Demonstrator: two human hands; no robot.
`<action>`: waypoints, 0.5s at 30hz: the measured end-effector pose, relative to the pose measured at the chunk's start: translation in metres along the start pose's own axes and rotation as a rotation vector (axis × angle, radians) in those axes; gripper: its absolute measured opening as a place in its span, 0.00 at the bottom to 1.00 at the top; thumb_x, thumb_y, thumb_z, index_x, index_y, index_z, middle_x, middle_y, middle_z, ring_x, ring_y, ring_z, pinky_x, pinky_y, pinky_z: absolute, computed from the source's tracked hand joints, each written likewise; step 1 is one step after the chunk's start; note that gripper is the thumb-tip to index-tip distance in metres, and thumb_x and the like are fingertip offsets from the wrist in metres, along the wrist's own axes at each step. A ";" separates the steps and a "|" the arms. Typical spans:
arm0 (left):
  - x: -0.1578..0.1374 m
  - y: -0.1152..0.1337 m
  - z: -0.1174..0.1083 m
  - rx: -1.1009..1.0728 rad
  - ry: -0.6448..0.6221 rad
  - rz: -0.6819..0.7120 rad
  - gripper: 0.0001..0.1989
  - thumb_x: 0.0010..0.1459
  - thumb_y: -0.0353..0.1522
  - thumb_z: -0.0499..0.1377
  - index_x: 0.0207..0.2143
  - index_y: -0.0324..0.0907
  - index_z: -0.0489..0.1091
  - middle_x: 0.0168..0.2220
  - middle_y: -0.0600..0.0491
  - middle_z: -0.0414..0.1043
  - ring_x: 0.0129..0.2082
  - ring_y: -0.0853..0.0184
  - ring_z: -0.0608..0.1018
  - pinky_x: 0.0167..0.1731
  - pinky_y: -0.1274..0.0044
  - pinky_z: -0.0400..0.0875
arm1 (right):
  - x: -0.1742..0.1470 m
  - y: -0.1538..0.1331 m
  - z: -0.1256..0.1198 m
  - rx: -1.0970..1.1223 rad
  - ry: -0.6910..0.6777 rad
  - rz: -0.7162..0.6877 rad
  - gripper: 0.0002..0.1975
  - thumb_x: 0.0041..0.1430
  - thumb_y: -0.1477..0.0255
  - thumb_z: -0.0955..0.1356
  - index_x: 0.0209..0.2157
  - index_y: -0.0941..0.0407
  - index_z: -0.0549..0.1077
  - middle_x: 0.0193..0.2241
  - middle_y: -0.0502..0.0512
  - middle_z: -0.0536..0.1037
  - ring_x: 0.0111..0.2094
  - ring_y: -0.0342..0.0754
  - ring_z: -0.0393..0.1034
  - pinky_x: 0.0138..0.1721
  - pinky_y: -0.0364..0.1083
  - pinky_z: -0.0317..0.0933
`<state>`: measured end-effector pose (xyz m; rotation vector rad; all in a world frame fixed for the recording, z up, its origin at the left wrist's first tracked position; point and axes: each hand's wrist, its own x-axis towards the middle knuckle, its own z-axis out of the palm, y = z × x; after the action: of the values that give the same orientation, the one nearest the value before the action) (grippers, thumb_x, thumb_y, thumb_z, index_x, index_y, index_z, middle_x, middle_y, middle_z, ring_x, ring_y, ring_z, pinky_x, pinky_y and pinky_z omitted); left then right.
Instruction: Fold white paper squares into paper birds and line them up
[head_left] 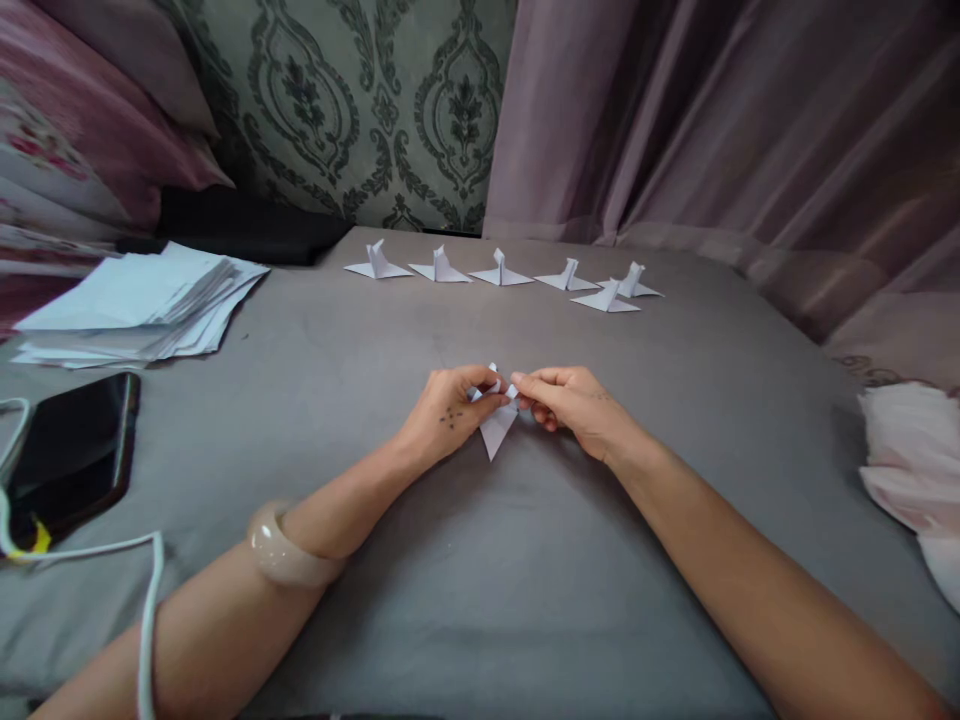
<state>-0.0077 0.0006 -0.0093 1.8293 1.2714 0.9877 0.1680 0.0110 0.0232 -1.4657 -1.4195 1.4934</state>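
Observation:
Between my two hands is a small folded white paper figure, with one pointed flap spreading toward me. My left hand pinches it from the left, thumb and fingers closed on the paper. From the right, my right hand grips a small part of its upper edge between thumb and forefinger. The fingers hide much of the folds. Farther back stand several finished-looking folded paper figures in a row, each with flat wings and an upright middle.
A stack of white paper sheets lies at the left. Nearer on that side are a black phone and a white cable. Pale pink cloth is at the right, and a purple curtain hangs behind the grey surface.

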 end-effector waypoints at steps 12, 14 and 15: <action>-0.001 -0.005 -0.002 0.000 -0.067 -0.077 0.15 0.52 0.35 0.62 0.43 0.42 0.72 0.33 0.55 0.72 0.30 0.70 0.70 0.31 0.78 0.65 | 0.001 -0.001 0.001 -0.056 0.029 0.025 0.12 0.53 0.65 0.69 0.24 0.59 0.72 0.24 0.49 0.71 0.20 0.36 0.59 0.18 0.37 0.51; 0.000 -0.008 -0.003 -0.012 -0.055 -0.078 0.17 0.51 0.34 0.63 0.44 0.41 0.71 0.36 0.53 0.73 0.34 0.68 0.71 0.35 0.77 0.66 | 0.001 -0.001 0.000 -0.056 0.030 0.029 0.13 0.55 0.63 0.69 0.24 0.59 0.73 0.24 0.50 0.72 0.20 0.36 0.59 0.18 0.38 0.52; 0.000 -0.009 -0.003 -0.022 -0.059 -0.079 0.15 0.51 0.34 0.62 0.43 0.41 0.71 0.36 0.53 0.73 0.35 0.68 0.72 0.36 0.76 0.66 | 0.002 -0.001 0.000 -0.055 0.031 0.032 0.14 0.55 0.62 0.69 0.25 0.59 0.73 0.25 0.50 0.72 0.20 0.36 0.59 0.18 0.38 0.52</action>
<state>-0.0144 0.0041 -0.0158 1.7645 1.2819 0.8950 0.1676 0.0126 0.0235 -1.5449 -1.4349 1.4557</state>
